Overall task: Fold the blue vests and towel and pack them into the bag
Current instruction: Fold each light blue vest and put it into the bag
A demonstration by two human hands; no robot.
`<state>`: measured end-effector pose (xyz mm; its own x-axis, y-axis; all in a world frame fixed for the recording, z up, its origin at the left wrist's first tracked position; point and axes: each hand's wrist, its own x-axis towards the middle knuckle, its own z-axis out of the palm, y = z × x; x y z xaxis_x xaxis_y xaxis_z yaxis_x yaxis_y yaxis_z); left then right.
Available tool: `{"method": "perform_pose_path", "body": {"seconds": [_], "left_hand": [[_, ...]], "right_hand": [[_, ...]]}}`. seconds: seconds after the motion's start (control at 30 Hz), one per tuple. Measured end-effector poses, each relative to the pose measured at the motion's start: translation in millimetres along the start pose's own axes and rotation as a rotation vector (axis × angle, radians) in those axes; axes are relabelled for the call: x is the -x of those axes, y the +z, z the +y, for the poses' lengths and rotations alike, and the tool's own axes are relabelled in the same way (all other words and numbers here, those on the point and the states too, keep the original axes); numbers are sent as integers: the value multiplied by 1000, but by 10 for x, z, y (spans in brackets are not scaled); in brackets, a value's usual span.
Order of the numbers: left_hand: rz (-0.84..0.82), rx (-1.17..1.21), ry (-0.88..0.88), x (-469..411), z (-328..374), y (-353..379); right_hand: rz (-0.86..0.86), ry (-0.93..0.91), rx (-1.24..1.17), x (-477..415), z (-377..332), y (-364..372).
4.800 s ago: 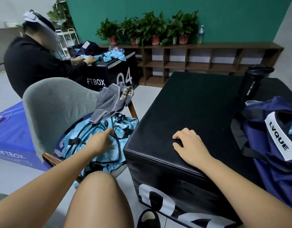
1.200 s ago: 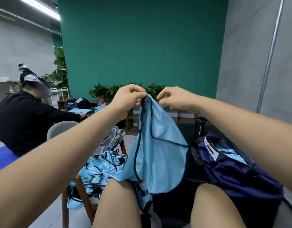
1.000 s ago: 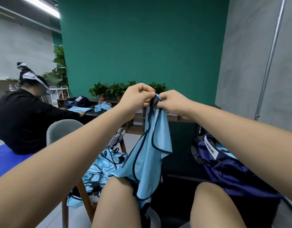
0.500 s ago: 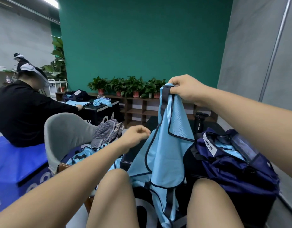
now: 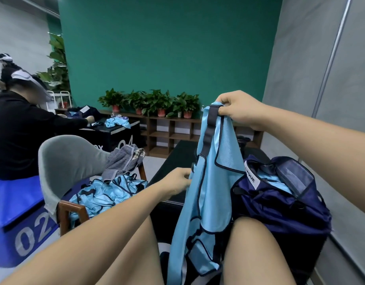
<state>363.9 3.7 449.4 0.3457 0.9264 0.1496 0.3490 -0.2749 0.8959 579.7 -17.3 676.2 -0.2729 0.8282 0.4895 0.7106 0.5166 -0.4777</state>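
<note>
Vest (image 5: pixel 206 192): hanging lengthwise in front of the surface (image 5: pixel 177 155), its top raised above the bag (image 5: pixel 280 202).
Right hand (image 5: pixel 237 109): fingers clamping the vest's top at the dark strap.
Left hand (image 5: pixel 175 183): fingers curling onto the vest's left edge, about halfway down.
Bag: sitting open on the surface, just right of the vest and touching it, blue cloth showing inside.
Pile (image 5: pixel 107 192): more vests lying crumpled on the chair (image 5: pixel 64 161) at left.
Towel (image 5: pixel 124 159): grey, striped, lying on the pile's far end.
Person (image 5: pixel 17 130): sitting far left at another box.
</note>
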Motion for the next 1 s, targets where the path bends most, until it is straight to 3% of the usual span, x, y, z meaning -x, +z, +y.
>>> {"method": "perform_pose_path", "body": {"seconds": [0.23,0.47,0.53,0.73,1.0], "left_hand": [[87,-9,7,40,30,-523],[160,-83,58,25,301,-928],[170,-75,80,1,409,-935],[131,-86,163,-54,751,-789],[47,16,163,20,845,-768]], "right_hand": [[20,74,143,35,302,-166],[-181,98,466,199,470,82],[-253,78,422,251,422,226],[-460,80,-41,379,181,752],[-289,38,-134,300,218,829]]}}
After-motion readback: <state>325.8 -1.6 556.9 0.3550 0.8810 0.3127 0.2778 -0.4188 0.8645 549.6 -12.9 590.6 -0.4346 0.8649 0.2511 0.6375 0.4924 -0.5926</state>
